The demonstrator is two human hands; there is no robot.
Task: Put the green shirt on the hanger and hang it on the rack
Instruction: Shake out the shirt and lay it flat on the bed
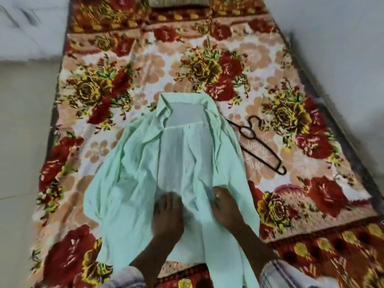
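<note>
The pale green shirt [178, 154] lies spread on the bed, front open, collar pointing away from me. My left hand [168, 215] rests flat on the shirt's lower middle, fingers extended. My right hand [226, 208] presses flat on the cloth just to the right of it, fingers extended too. A dark hanger [257, 146] lies on the bedspread to the right of the shirt, partly tucked under the shirt's edge near the collar. Neither hand touches the hanger. No rack is in view.
The bed is covered by a floral red, yellow and peach bedspread [104, 90]. A folded brownish cloth [178, 2] sits at the far end. Pale floor [22, 121] runs along the left, and a white wall [342, 48] stands on the right.
</note>
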